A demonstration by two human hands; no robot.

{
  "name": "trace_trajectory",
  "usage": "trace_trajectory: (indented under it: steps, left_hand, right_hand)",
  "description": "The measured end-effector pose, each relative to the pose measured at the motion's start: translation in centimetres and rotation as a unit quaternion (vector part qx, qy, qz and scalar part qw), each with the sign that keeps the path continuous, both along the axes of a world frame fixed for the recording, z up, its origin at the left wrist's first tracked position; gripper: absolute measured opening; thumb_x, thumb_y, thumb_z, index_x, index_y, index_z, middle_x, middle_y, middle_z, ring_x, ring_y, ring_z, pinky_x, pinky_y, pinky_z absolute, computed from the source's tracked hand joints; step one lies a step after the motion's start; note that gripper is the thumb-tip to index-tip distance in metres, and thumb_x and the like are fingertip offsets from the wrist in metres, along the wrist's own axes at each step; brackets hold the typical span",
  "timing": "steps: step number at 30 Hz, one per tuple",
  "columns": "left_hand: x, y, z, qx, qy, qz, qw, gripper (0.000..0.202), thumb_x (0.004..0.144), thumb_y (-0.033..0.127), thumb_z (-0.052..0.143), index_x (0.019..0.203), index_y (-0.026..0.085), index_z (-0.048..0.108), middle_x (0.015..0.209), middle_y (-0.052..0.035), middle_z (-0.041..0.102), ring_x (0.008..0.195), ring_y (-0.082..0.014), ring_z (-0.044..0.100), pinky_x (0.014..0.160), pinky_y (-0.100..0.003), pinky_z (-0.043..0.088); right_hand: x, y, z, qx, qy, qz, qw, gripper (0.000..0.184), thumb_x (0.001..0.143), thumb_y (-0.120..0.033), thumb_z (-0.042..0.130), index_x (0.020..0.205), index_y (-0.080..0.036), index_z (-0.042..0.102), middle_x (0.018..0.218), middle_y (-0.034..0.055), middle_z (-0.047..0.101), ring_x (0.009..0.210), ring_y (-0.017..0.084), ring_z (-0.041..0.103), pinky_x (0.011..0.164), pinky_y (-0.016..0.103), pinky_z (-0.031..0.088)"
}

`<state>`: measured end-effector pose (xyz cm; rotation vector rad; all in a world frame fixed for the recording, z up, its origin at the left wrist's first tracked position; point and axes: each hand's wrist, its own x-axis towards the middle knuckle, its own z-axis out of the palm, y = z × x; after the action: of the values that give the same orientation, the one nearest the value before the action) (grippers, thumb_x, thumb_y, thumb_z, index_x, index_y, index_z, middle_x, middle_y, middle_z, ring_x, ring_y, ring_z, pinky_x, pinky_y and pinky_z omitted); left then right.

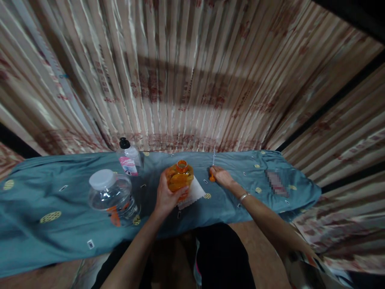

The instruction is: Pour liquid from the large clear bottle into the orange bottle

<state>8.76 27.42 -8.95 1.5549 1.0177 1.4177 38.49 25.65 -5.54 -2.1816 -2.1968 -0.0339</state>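
Note:
My left hand is wrapped round a clear orange bottle, which stands upright with its mouth uncovered. A white paper napkin with a scalloped edge lies partly hidden beneath or behind the bottle. Farther right, my right hand is closed on a small orange piece, which looks like a pump top. A thin translucent tube extends from it away from me, over the cloth. My fingers cover part of this piece.
Left of the bottle stand a large clear jug with a white lid and a black-topped pump bottle with a pink label. A blurred-out flat object lies to the right. Blue-green cloth covers the surface; pleated curtains hang behind.

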Motion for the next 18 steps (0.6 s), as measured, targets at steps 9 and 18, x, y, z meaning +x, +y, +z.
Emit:
trace_trajectory:
  steps: [9,18]
  left_hand:
    - [0.2,0.0,0.3,-0.013,0.006,-0.002,1.0,0.1,0.068,0.044,0.104,0.153,0.026,0.055,0.144,-0.0146,0.074,0.135,-0.0382,0.074,0.118,-0.056,0.056]
    - [1.0,0.1,-0.3,-0.012,-0.012,-0.022,1.0,0.103,0.068,0.044,0.104,0.155,0.027,0.052,0.148,-0.0159,0.072,0.137,-0.0379,0.073,0.116,-0.054,0.058]
  right_hand:
    - [1.4,-2.3,0.2,0.023,0.006,-0.015,1.0,0.062,0.091,0.006,0.055,0.151,-0.006,0.064,0.157,0.0336,0.069,0.149,0.038,0.071,0.126,0.051,0.056]
    - [-7.4,-4.5,0.8,0.068,0.41,0.033,0.909,0.088,0.087,-0.032,0.09,0.166,-0.024,0.052,0.161,0.0194,0.071,0.147,0.035,0.072,0.12,0.054,0.061]
